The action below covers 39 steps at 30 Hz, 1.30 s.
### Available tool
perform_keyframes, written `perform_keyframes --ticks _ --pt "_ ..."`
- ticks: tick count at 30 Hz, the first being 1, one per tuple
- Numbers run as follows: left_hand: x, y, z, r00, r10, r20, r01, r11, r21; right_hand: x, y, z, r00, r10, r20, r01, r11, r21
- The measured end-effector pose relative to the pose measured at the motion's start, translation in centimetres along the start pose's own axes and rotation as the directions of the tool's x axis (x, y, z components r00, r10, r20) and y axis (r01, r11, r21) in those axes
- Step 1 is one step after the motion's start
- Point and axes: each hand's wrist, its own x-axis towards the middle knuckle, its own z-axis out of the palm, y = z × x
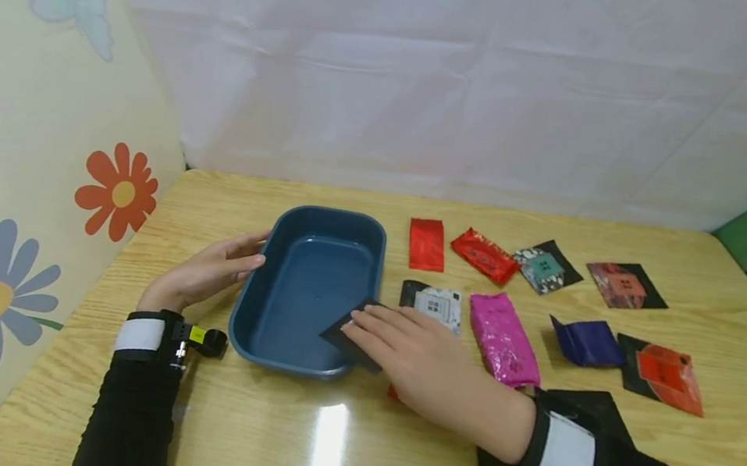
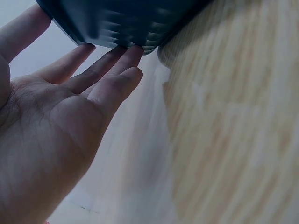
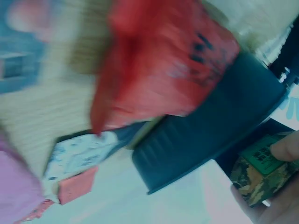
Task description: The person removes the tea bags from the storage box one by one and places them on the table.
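A blue plastic basin (image 1: 314, 280) stands left of the middle of the table. My left hand (image 1: 218, 272) touches its left wall, and in the left wrist view the fingertips rest against its ribbed side. My right hand (image 1: 430, 362) pinches a flat dark sachet (image 1: 346, 341) over the basin's right rim. In the right wrist view that sachet (image 3: 257, 179) shows a green label and a mottled pattern, with the thumb pressed on it. A red packet (image 3: 173, 70) lies below the right hand, mostly hidden in the head view.
Right of the basin are a flat red packet (image 1: 427, 245), a shiny red packet (image 1: 486, 256), a grey-white sachet (image 1: 438, 304) and a pink packet (image 1: 504, 338). Farther right lie a purple packet (image 1: 589, 342) and several patterned sachets. A black one (image 1: 594, 408) is partly under the right forearm.
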Motion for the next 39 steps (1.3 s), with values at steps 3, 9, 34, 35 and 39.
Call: perform_keyframes --ticks 3,9,34,35,39 --pt "0.0 0.0 0.0 1.000 0.002 0.001 -0.002 1.000 -0.004 -0.9 0.3 0.1 1.000 -0.021 0.003 0.021 1.000 -0.011" --pt "0.0 -0.1 -0.1 1.000 0.002 0.003 -0.002 1.000 -0.001 -2.6 0.7 0.0 0.998 -0.054 -0.020 0.054 0.998 -0.020" --pt "0.1 -0.2 0.0 1.000 0.018 0.013 -0.018 0.999 -0.026 -8.4 2.0 -0.1 0.997 -0.025 -0.071 0.024 1.000 -0.017" --pt "0.2 -0.2 0.0 1.000 0.024 0.015 -0.024 0.999 -0.031 -8.5 2.0 -0.1 0.996 -0.028 -0.091 0.027 0.999 -0.017" --pt "0.1 -0.3 0.1 1.000 0.023 0.018 -0.023 0.999 -0.032 -9.2 2.2 0.0 0.990 -0.046 -0.136 0.043 0.999 -0.023"
